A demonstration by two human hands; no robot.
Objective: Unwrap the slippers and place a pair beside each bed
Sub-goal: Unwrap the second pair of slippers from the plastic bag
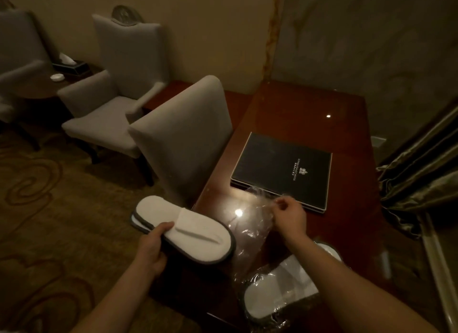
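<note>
The left hand (151,248), at about 7 o'clock in the view, grips a stacked pair of white slippers (188,229), thumb on top and fingers curled underneath. The bare pair hangs across the desk's left edge, heels out over the carpet (37,208). The right hand (290,218), near 5 o'clock, pinches a clear plastic wrapper (247,236) between thumb and fingertips. The wrapper trails down onto the desk (297,104). A second pair of slippers (280,290), still in its plastic, lies on the desk at 6 o'clock, close to the near edge and partly under the right forearm.

A black folder (282,169) lies flat at 3 o'clock from the hands, its near edge just beyond the right hand. The far half of the desk shows only polished wood.

A grey chair (183,134) stands against the desk's left edge at 11 o'clock, just beyond the held slippers. An armchair (106,109) sits farther out at 10 o'clock. Open carpet spreads from 7 to 9 o'clock. A curtain (421,179) hangs close along the desk's right side at 3 o'clock. The room is dim and the desk top is glossy.
</note>
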